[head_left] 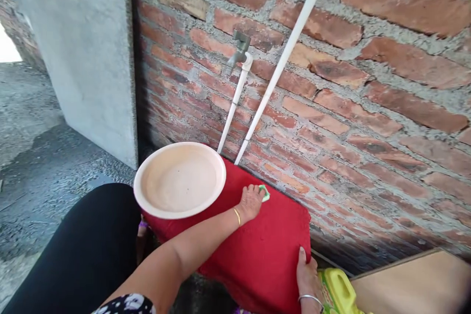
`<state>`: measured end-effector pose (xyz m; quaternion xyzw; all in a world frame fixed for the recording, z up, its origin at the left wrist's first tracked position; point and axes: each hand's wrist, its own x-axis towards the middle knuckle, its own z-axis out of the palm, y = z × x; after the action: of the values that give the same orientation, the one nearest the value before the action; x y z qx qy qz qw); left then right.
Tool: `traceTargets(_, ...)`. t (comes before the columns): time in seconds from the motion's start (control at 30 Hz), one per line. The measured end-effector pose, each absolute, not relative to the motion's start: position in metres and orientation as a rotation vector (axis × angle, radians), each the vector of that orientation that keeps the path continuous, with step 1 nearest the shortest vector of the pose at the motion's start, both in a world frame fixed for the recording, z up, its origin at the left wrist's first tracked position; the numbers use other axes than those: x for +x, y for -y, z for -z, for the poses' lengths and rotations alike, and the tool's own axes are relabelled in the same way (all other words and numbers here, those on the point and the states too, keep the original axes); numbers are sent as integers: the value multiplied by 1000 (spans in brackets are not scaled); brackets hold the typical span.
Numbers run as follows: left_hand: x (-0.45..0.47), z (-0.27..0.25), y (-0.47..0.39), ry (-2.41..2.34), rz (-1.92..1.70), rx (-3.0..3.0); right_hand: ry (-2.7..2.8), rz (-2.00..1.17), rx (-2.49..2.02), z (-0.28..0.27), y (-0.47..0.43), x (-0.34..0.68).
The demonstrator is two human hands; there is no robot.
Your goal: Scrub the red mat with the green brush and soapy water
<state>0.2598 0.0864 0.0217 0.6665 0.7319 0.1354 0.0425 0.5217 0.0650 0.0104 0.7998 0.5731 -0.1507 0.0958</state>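
Small green-and-white piece (265, 193) sits near the wall-side edge of the red cloth-covered surface (270, 250), gripped in the left hand (252, 201), while the right hand (308, 279) clasps the right edge, probably for steadiness, opposite the round cream basin (180, 181)

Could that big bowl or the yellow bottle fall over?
Maybe! The big bowl sits at one end of the red cover, close to the knee, so a bump might tip it. The yellow bottle is right beside the right hand, which could knock it. And if the left hand pushes hard, the cover might bunch up.
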Motion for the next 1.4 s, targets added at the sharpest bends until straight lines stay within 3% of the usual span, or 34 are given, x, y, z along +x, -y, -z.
traceTargets(0.2,270,-7,-45,-1402,-362,2619,-1613,592,2537,-7,-68,524)
traceTargets(0.27,248,-14,-43,-1486,-334,2557,-1601,627,2561,-5,-70,525)
traceTargets(0.4,213,-30,-73,-2116,-292,2112,-1600,657,2568,-1,-71,528)
traceTargets(0.53,237,-31,-102,-2373,-347,1874,-1610,641,2568,-1,-71,529)
traceTargets(0.63,278,-24,-99,-2214,-387,2049,-1610,627,2562,-2,-70,528)
traceTargets(0.83,291,-16,-58,-1383,-304,2597,-1621,648,2550,-2,-68,527)
traceTargets(1.03,239,-29,-85,-2038,-277,2156,-1634,648,2569,2,-68,528)
traceTargets(1.17,259,-33,-116,-2315,-334,1904,-1630,664,2561,3,-67,528)
traceTargets(1.27,296,-28,-119,-2212,-340,2045,-1633,666,2568,3,-66,528)
traceTargets(1.4,317,-19,-98,-1583,-300,2494,-1631,701,2564,0,-65,526)
